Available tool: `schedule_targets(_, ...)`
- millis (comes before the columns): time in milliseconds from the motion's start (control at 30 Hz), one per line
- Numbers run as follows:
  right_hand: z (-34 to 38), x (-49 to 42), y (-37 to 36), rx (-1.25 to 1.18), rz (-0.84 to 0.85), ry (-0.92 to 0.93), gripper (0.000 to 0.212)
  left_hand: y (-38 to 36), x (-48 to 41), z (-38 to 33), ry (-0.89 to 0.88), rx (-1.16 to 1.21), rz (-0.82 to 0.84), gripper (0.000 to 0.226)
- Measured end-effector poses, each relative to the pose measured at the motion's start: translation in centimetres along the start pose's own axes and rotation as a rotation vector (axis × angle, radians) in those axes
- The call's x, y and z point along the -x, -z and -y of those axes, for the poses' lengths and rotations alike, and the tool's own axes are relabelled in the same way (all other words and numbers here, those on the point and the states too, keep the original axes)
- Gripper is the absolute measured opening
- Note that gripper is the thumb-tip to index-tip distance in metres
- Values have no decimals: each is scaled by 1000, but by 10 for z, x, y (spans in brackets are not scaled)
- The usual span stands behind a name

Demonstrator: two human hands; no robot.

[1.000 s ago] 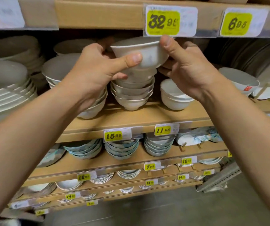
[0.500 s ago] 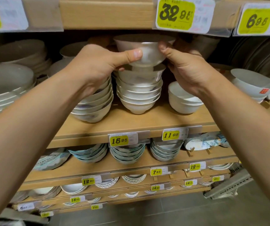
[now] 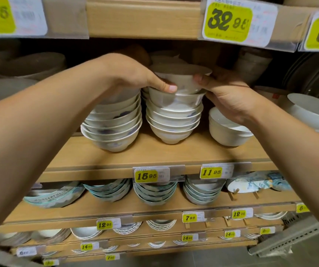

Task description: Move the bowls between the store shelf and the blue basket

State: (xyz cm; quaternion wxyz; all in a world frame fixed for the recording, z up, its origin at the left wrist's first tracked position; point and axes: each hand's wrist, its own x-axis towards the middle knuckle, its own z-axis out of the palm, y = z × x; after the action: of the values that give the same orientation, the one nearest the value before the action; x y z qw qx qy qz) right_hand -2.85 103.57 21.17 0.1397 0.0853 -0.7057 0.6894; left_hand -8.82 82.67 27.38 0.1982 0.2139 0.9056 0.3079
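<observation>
Head view. The left hand (image 3: 135, 76) and the right hand (image 3: 230, 97) grasp the top bowl (image 3: 183, 81) from opposite sides, with both thumbs pressed on its near wall. The other fingers are hidden behind it. The bowl is upright and nested in the middle stack of white bowls (image 3: 174, 120) on the wooden shelf (image 3: 154, 157). A wider stack (image 3: 114, 124) stands just beside it on the left, and two plain bowls (image 3: 226, 132) stand on the right. A yellow price tag (image 3: 151, 175) marked 15.95 is fixed to the shelf edge below.
</observation>
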Motion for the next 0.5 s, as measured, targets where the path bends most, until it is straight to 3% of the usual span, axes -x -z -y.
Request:
schedule_targets(300, -7, 8, 5, 14, 90, -88, 48, -4, -13, 6, -144, -111, 33, 107)
schedule_targets(500, -8, 9, 10, 82, 143, -138, 69, -7, -12, 4, -121, -159, 139, 92)
